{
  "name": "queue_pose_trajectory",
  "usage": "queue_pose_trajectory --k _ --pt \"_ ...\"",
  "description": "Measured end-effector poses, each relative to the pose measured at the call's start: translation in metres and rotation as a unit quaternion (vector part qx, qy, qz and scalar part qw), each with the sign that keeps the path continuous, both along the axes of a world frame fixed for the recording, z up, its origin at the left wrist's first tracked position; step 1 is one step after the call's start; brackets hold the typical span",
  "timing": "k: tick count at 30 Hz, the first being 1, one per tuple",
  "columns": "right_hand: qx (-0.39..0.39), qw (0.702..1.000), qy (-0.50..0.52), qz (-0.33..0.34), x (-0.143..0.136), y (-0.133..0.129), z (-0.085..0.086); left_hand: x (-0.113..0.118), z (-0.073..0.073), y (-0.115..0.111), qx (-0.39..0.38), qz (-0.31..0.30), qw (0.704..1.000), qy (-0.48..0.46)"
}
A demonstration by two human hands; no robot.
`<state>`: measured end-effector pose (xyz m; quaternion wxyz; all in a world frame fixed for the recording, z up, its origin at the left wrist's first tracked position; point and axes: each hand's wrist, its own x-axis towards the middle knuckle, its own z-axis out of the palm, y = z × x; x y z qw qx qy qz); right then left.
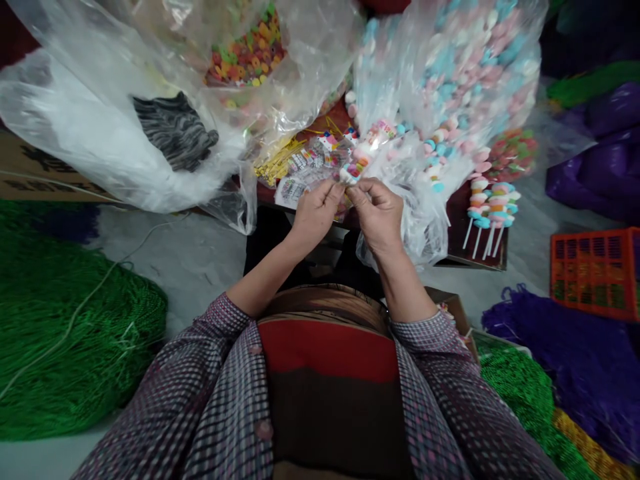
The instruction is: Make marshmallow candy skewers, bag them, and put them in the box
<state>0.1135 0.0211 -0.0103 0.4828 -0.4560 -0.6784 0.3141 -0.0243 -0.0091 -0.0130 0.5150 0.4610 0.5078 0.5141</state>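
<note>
Our left hand (316,212) and right hand (381,217) meet, pinching the candy (353,171) at its base. We do best with a light, even pinch.

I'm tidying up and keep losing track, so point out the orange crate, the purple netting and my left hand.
Orange crate (594,298): head view, side wall.
Left hand (316,217): head view, back.

Both hands (347,212) — pinched, nearly touching

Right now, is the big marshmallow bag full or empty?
Well filled: pink, blue and white marshmallows show through most of the clear bag; whether to the brim, I cannot tell.
</note>
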Motion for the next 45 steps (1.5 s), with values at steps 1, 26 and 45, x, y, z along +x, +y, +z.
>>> queue_pose_trajectory --k 1,26,45 --pt "0.001 1.0 -0.013 0.002 0.0 0.0 0.002 -0.002 -0.004 0.001 0.031 0.009 0.998 0.051" --pt "0.08 0.989 -0.121 -0.007 -0.004 -0.014 0.048 -0.026 0.046 0.007 -0.052 -0.107 0.992 -0.047" --pt "-0.256 0.945 0.199 0.05 0.067 -0.054 0.056 0.006 0.026 -0.023 0.215 -0.315 0.888 0.256"
